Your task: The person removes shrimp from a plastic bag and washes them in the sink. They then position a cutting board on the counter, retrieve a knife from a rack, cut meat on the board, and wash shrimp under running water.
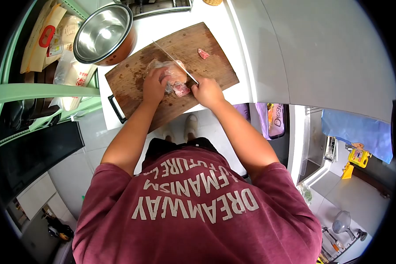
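Nearest the camera, maroon T-shirt (185,240) with white lettering; beyond it, the left hand (155,85), fingers partly curled, holds a lump of meat (177,76) and its clear plastic (153,66) down near the middle of a wooden cutting board (218,72). Right hand (208,93) closed around the handle of a knife (170,57), its blade running obliquely along the meat's right side; cannot tell whether the edge has entered it. Small separate meat piece (203,53) on the board's far right part; metal pot (104,36) just beyond the board's far left edge.
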Demonstrator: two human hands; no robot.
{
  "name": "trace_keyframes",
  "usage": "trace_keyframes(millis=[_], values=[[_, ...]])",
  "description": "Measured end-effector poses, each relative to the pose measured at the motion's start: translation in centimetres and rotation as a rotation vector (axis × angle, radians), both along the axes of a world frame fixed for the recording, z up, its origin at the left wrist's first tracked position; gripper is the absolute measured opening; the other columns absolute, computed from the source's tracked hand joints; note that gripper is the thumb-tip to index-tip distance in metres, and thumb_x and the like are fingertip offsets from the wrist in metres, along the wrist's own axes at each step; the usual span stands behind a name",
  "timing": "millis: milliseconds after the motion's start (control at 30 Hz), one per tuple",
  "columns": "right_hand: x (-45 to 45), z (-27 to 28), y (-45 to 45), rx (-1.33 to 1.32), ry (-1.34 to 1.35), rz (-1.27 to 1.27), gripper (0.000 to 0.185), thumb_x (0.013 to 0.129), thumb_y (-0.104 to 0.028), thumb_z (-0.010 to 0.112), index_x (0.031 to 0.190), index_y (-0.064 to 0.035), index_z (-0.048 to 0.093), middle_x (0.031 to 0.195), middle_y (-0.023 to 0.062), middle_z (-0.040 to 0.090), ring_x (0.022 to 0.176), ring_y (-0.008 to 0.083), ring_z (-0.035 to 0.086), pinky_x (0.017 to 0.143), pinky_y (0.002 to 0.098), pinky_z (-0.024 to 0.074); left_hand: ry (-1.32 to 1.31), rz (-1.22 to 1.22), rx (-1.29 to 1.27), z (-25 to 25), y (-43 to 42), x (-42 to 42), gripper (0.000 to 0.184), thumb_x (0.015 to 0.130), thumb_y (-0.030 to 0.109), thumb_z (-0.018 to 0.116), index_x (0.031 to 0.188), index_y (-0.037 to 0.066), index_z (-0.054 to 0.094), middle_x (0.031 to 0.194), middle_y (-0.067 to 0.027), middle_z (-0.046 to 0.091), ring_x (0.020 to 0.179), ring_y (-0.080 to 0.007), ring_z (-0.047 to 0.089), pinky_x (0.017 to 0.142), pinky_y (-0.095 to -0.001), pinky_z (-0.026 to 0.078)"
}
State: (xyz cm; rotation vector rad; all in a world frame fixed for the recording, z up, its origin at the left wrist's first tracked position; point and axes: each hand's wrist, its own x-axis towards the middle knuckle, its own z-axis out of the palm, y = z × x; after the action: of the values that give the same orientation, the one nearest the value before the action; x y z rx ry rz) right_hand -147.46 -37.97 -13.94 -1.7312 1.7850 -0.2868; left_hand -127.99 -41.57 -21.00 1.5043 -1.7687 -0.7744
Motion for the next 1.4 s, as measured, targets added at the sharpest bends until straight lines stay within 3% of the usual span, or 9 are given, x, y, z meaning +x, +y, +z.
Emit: trace_keyframes(millis=[300,400,567,600,767,1167,1267,1367,1400], values=[[0.1,-1.0,0.2,-0.034,0.023,-0.013,0.035,0.082,-0.017,0.054,0.115,-0.0126,0.063,0.089,0.0235,0.065,0.084,0.0391,0.063,0.081,0.0471,0.0505,0.000,0.030,-0.176,-1.5,0.6,0.5,0.026,0.080,0.021,0.070,0.101,0.007,0.064,0.101,-0.0132,0.062,0.092,-0.0332,0.059,0.080,-0.0383,0.048],[0.3,3.1,-1.2,0.084,0.133,0.056,0.034,0.081,-0.014,0.056,0.114,-0.0110,0.064,0.090,0.0225,0.066,0.080,0.0374,0.064,0.076,0.0434,0.0527,0.015,0.037,-0.180,-1.8,0.7,0.6,0.026,0.080,0.022,0.070,0.101,0.007,0.064,0.102,-0.0132,0.062,0.093,-0.0335,0.059,0.081,-0.0381,0.048],[2.3,9.8,-2.9,-0.792,-0.490,-0.055,0.039,0.078,-0.005,0.059,0.116,-0.0091,0.063,0.087,0.0225,0.065,0.069,0.0338,0.065,0.063,0.0355,0.0534,0.024,0.032,-0.153,-1.5,0.7,0.6,0.027,0.079,0.021,0.071,0.102,0.008,0.064,0.103,-0.0131,0.062,0.094,-0.0333,0.059,0.082,-0.0381,0.048],[2.7,10.1,-2.8,-0.802,-0.501,-0.138,0.038,0.079,-0.008,0.059,0.117,-0.0102,0.063,0.089,0.0224,0.065,0.071,0.0337,0.066,0.065,0.0389,0.0535,0.028,0.034,-0.162,-1.8,0.6,0.6,0.028,0.079,0.021,0.071,0.102,0.008,0.063,0.102,-0.0129,0.062,0.095,-0.0332,0.059,0.082,-0.0383,0.048],[2.2,-1.5,-2.1,0.004,0.104,-0.016,0.033,0.080,-0.018,0.058,0.111,-0.0118,0.065,0.090,0.0226,0.066,0.082,0.0382,0.065,0.075,0.0461,0.0523,0.018,0.017,-0.182,-1.9,0.6,0.7,0.028,0.078,0.020,0.071,0.103,0.008,0.063,0.101,-0.0125,0.062,0.094,-0.0332,0.059,0.082,-0.0391,0.047],[1.3,0.0,-4.0,0.151,0.026,-0.022,0.024,0.080,-0.017,0.058,0.089,0.0021,0.068,0.089,0.0289,0.063,0.089,0.0407,0.063,0.081,0.0441,0.0505,0.007,0.020,-0.258,-1.8,0.6,0.5,0.026,0.079,0.018,0.070,0.102,0.008,0.064,0.099,-0.0126,0.063,0.093,-0.0332,0.058,0.082,-0.0397,0.047],[0.4,-0.5,-4.3,0.121,0.067,-0.008,0.028,0.081,-0.019,0.058,0.083,0.0068,0.067,0.078,0.0276,0.065,0.075,0.0372,0.067,0.071,0.0419,0.0525,-0.037,0.001,-0.270,-1.7,0.5,0.5,0.025,0.080,0.017,0.069,0.103,0.009,0.064,0.099,-0.0125,0.063,0.094,-0.0332,0.058,0.082,-0.0397,0.047],[-1.0,0.1,-5.6,0.374,-0.154,-0.108,0.031,0.079,-0.019,0.059,0.071,0.0103,0.062,0.061,0.0247,0.060,0.049,0.0299,0.061,0.053,0.0410,0.0491,-0.026,0.032,-0.276,-2.3,0.3,0.4,0.025,0.080,0.017,0.068,0.103,0.009,0.064,0.100,-0.0125,0.062,0.094,-0.0330,0.058,0.082,-0.0398,0.047],[-0.9,-0.1,-5.6,0.338,-0.254,-0.129,0.029,0.079,-0.018,0.059,0.069,0.0097,0.061,0.054,0.0188,0.056,0.037,0.0235,0.052,0.044,0.0383,0.0436,-0.017,0.027,-0.279,-2.4,0.1,0.5,0.025,0.080,0.017,0.068,0.103,0.010,0.064,0.100,-0.0125,0.062,0.094,-0.0329,0.058,0.082,-0.0398,0.047]])
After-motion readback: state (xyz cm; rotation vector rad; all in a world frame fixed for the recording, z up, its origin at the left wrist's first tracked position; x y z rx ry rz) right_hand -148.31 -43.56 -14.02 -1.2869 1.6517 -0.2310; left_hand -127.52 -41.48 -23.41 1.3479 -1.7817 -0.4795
